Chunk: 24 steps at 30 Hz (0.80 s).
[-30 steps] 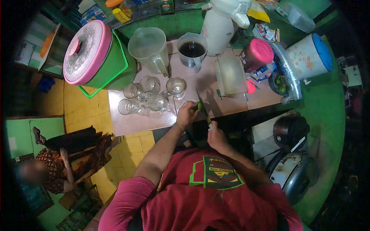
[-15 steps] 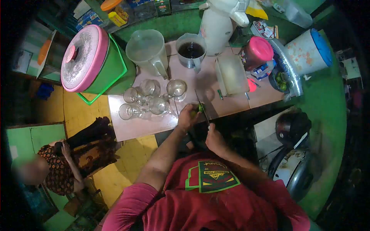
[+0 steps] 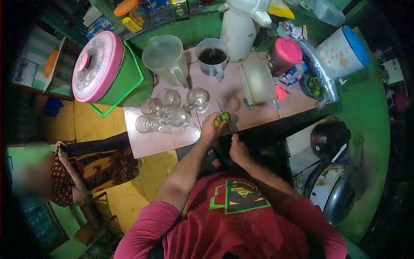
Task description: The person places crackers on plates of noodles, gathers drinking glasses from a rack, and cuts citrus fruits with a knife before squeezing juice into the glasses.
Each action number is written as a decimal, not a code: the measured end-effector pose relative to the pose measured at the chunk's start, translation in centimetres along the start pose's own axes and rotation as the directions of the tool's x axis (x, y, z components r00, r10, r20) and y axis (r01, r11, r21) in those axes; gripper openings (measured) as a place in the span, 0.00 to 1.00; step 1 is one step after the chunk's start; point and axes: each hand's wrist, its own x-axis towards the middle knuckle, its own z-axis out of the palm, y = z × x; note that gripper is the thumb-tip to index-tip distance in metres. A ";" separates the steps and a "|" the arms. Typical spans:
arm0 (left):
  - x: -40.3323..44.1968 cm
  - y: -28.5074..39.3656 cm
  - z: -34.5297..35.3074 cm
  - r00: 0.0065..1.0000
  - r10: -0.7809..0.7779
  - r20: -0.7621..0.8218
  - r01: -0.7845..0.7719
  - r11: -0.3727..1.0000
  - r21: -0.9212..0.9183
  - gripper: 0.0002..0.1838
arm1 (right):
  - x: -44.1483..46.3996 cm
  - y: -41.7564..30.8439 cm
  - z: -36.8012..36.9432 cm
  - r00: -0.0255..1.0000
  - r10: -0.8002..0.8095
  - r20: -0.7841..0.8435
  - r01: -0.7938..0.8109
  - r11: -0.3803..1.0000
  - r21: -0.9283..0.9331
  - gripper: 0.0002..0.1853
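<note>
My left hand (image 3: pixel 210 129) holds a green lime (image 3: pixel 224 116) over the table's front edge, its fingers closed around it. A paler yellow-green patch (image 3: pixel 217 123) shows between the fingers; whether it is a second piece I cannot tell. In my right hand (image 3: pixel 239 151) is a knife (image 3: pixel 230 127), gripped by the handle, its blade against the lime and partly hidden by it. Several clear glass mugs (image 3: pixel 177 116) stand to the left of my left hand. Behind them are a large translucent jug (image 3: pixel 161 58) and a measuring jug (image 3: pixel 210 69) of dark liquid.
Around the table (image 3: pixel 146 146) are a green-and-pink cooler (image 3: pixel 129 82), a pump flask (image 3: pixel 237 36), a plastic container (image 3: pixel 258 82), a pink-lidded jar (image 3: pixel 286 54) and a bowl of limes (image 3: pixel 316 91). Pots (image 3: pixel 330 140) are at right. A person (image 3: pixel 64 181) is at left.
The lime shows more above my left fingers, and the knife sits lower, with less blade in sight. The person at left has raised their hands. The view has shifted slightly.
</note>
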 end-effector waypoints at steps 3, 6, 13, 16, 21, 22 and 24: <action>-0.1 -0.3 0.6 0.996 -0.089 -0.015 0.090 0.996 0.018 0.19 | 0.1 -0.7 -1.2 0.999 -0.040 -0.024 0.041 0.998 0.057 0.25; 0.0 -0.3 0.6 0.974 -0.219 -0.065 0.215 0.975 -0.064 0.19 | 0.3 0.6 -1.8 0.988 -0.116 -0.104 0.126 0.987 0.096 0.18; 1.6 2.0 1.8 0.863 -0.498 -0.086 0.479 0.861 -0.174 0.19 | 2.1 -1.1 -8.5 0.968 0.085 0.237 -0.202 0.824 0.529 0.16; 3.1 -1.1 5.8 0.815 -0.577 0.052 0.550 0.743 -0.382 0.17 | 1.3 3.0 -7.2 0.896 -0.291 -0.334 0.408 0.838 0.363 0.16; 1.9 0.8 4.8 0.794 -0.581 -0.182 0.489 0.787 -0.377 0.18 | 1.0 6.1 -7.3 0.940 -0.293 -0.173 0.334 0.892 0.306 0.15; 1.1 1.5 3.6 0.765 -0.640 -0.071 0.528 0.687 -0.500 0.19 | 1.3 6.3 -7.0 0.959 -0.260 -0.109 0.281 0.918 0.280 0.15; -0.4 2.4 2.7 0.721 -0.684 0.109 0.615 0.560 -0.554 0.25 | 0.9 6.8 -6.2 0.975 -0.223 -0.022 0.221 0.940 0.260 0.15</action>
